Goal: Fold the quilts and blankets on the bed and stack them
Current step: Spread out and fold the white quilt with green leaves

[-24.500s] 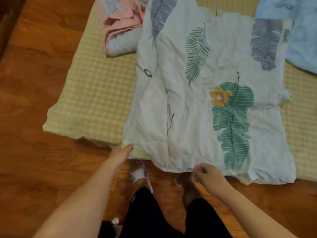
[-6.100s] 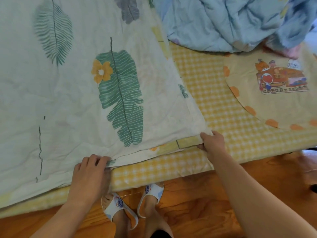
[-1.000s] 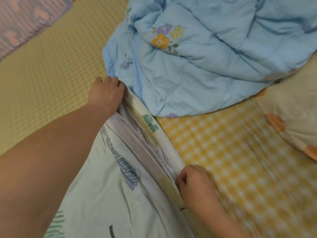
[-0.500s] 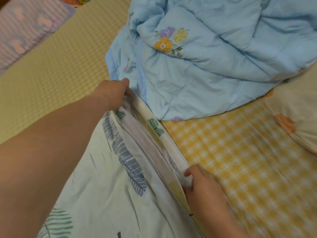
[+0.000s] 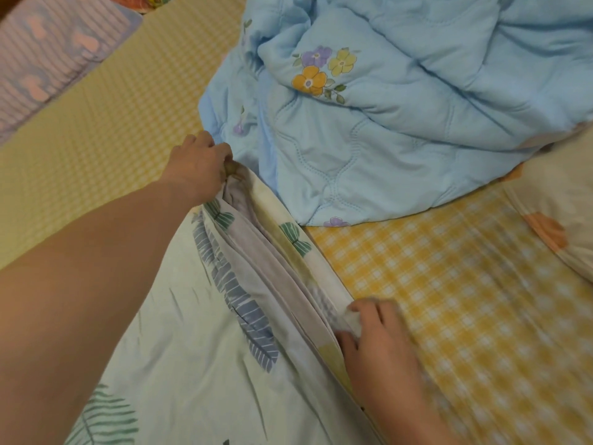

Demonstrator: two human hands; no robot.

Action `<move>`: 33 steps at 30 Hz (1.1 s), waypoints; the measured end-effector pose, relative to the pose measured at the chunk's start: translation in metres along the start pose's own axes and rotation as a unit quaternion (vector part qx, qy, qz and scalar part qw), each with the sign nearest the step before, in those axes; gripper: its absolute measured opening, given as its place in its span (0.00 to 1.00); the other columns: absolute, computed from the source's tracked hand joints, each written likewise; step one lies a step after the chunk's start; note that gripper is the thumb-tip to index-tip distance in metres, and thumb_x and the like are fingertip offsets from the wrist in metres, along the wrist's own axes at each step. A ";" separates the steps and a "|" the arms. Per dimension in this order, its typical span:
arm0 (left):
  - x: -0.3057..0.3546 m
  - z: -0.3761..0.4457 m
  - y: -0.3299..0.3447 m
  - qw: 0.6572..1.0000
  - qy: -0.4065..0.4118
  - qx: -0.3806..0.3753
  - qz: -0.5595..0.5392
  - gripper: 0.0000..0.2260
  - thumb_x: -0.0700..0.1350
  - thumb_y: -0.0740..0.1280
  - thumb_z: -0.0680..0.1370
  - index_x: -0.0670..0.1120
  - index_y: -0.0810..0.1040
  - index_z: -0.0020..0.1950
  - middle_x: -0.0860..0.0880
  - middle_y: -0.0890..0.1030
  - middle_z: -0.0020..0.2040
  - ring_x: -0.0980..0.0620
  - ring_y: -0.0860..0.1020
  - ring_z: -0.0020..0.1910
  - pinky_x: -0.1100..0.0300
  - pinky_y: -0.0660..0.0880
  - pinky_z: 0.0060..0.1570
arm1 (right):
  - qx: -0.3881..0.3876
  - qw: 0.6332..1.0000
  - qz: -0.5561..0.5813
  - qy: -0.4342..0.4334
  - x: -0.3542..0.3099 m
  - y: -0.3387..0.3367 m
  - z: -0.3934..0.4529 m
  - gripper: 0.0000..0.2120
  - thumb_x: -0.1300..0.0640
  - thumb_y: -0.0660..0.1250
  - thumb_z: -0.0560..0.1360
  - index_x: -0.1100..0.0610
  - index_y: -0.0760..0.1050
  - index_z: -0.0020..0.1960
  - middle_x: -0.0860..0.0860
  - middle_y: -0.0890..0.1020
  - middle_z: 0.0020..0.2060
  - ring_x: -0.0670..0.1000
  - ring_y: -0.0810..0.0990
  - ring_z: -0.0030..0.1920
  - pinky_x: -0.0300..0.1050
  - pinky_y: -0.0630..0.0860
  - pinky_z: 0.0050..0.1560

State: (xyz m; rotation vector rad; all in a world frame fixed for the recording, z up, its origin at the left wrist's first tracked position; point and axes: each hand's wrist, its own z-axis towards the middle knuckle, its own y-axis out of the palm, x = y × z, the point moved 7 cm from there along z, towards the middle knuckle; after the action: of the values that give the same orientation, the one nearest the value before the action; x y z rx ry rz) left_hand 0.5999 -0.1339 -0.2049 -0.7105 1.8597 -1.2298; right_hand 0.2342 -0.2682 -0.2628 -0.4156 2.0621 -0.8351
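Observation:
The white leaf-print quilt point(image 5: 192, 364) lies folded in layers at the lower left, its stacked right edge running from the far corner down toward me. My left hand point(image 5: 199, 168) grips that far corner, right beside the crumpled light blue floral quilt point(image 5: 401, 123). Nearer to me, my right hand point(image 5: 375, 345) pinches the layered right edge of the leaf-print quilt. The blue quilt sits heaped at the upper right and touches the leaf-print quilt's far corner.
The yellow checked bed sheet point(image 5: 465, 300) covers the bed. A purple striped pillow point(image 5: 48, 56) lies at the far left. A cream blanket with orange patches point(image 5: 558, 213) sits at the right edge.
My left hand has closed on the far corner and drawn it slightly back from the blue quilt. My right hand has slid a little along the layered edge and pinches it.

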 end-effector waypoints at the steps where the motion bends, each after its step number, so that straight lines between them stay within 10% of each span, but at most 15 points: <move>1: -0.005 -0.001 0.001 0.998 -0.023 -0.022 -0.059 0.13 0.44 0.66 0.80 0.49 0.72 0.65 0.41 0.74 0.59 0.37 0.74 0.55 0.45 0.74 0.52 | 0.024 1.000 -0.011 -0.003 0.000 -0.001 0.002 0.20 0.46 0.65 0.79 0.47 0.67 0.69 0.43 0.66 0.62 0.43 0.68 0.58 0.39 0.71 0.54; 4: -0.021 -0.006 0.000 0.984 -0.096 -0.023 -0.149 0.08 0.43 0.67 0.79 0.49 0.74 0.58 0.42 0.79 0.54 0.39 0.78 0.49 0.48 0.75 0.44 | 0.052 0.998 -0.028 -0.003 0.001 -0.004 0.008 0.22 0.50 0.66 0.78 0.53 0.69 0.71 0.47 0.72 0.63 0.51 0.67 0.64 0.50 0.72 0.64; 7: -0.027 0.001 -0.016 0.966 -0.155 0.037 -0.204 0.05 0.39 0.66 0.78 0.47 0.79 0.48 0.41 0.81 0.51 0.39 0.80 0.47 0.50 0.78 0.44 | 0.044 0.999 -0.020 -0.020 0.000 -0.005 0.011 0.05 0.56 0.69 0.77 0.48 0.75 0.51 0.43 0.77 0.46 0.48 0.73 0.48 0.48 0.75 0.49; 10: -0.013 0.016 -0.020 0.927 -0.192 0.043 -0.320 0.05 0.37 0.66 0.77 0.46 0.78 0.49 0.40 0.81 0.52 0.40 0.83 0.44 0.48 0.83 0.44 | 0.056 0.998 0.014 0.020 0.010 -0.014 0.018 0.12 0.62 0.66 0.77 0.48 0.70 0.39 0.42 0.73 0.37 0.45 0.72 0.38 0.47 0.74 0.37; 14: 0.058 0.005 -0.011 0.990 0.103 -0.020 -0.091 0.19 0.37 0.65 0.77 0.48 0.73 0.67 0.44 0.71 0.65 0.40 0.76 0.55 0.51 0.73 0.45 | -0.015 0.996 0.087 -0.001 0.007 -0.017 0.011 0.08 0.44 0.62 0.80 0.43 0.72 0.43 0.41 0.75 0.41 0.41 0.73 0.39 0.37 0.71 0.38; 17: 0.091 -0.028 0.006 0.957 0.290 -0.025 -0.007 0.19 0.38 0.62 0.76 0.49 0.78 0.65 0.45 0.77 0.61 0.41 0.76 0.58 0.46 0.74 0.54 | -0.068 0.997 0.038 -0.027 0.002 -0.007 -0.008 0.08 0.42 0.60 0.80 0.40 0.72 0.58 0.36 0.71 0.52 0.38 0.72 0.49 0.37 0.73 0.51; 22: 0.098 -0.055 0.009 0.929 0.361 -0.054 0.065 0.19 0.42 0.65 0.73 0.51 0.72 0.64 0.51 0.74 0.58 0.47 0.74 0.56 0.52 0.66 0.64 | -0.099 0.992 0.070 0.029 0.006 -0.009 -0.013 0.08 0.43 0.65 0.78 0.45 0.70 0.52 0.40 0.73 0.45 0.41 0.73 0.43 0.38 0.71 0.41; 28: 0.053 -0.054 -0.008 0.927 0.298 -0.075 0.215 0.13 0.48 0.65 0.78 0.58 0.77 0.62 0.55 0.75 0.60 0.50 0.69 0.64 0.52 0.61 0.66 | -0.071 0.972 -0.040 -0.220 -0.023 -0.005 -0.037 0.05 0.51 0.55 0.79 0.46 0.68 0.47 0.41 0.71 0.42 0.44 0.70 0.39 0.39 0.68 0.34; 33: 0.052 -0.032 -0.030 0.978 0.171 0.023 0.117 0.14 0.47 0.65 0.78 0.52 0.80 0.63 0.46 0.77 0.56 0.40 0.71 0.61 0.46 0.64 0.62 | -0.011 0.999 0.038 0.022 0.029 -0.018 -0.021 0.09 0.47 0.56 0.83 0.45 0.70 0.61 0.43 0.74 0.48 0.47 0.68 0.44 0.47 0.66 0.43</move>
State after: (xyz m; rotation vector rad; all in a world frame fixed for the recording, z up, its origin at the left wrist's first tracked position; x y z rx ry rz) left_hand 0.5458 -0.1705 -0.1853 -0.2512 2.1134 -1.2946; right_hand 0.2000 -0.2881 -0.2586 -0.3303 2.1155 -0.7826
